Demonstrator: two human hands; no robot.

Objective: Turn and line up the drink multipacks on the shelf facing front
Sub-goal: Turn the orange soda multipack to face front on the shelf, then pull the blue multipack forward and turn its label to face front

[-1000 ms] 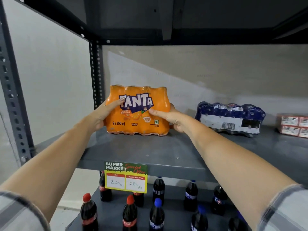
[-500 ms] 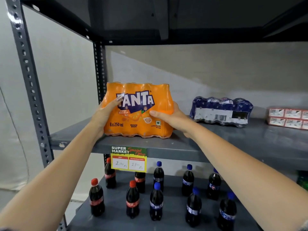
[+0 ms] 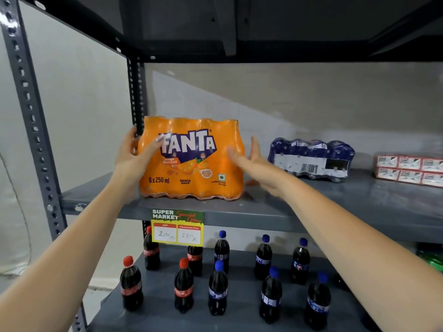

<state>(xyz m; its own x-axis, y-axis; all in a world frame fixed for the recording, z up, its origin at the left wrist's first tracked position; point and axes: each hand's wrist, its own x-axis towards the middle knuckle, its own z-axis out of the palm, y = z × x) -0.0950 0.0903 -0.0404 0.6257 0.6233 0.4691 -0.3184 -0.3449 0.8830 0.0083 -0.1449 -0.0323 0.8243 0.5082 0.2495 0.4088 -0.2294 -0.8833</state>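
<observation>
An orange Fanta multipack stands at the front edge of the grey shelf, label facing me. My left hand wraps its left side, thumb behind and fingers on the front. My right hand is blurred, fingers spread, just off the pack's right side and no longer gripping it. A dark blue multipack lies further back to the right, showing its barcode side.
Red-and-white cartons sit at the shelf's far right. A price tag hangs from the shelf edge. Several cola bottles stand on the lower shelf. A perforated upright rises at left; another shelf is overhead.
The Fanta pack has come forward to the shelf's front edge. My right hand has let go of it and opened; the left hand still holds the left side.
</observation>
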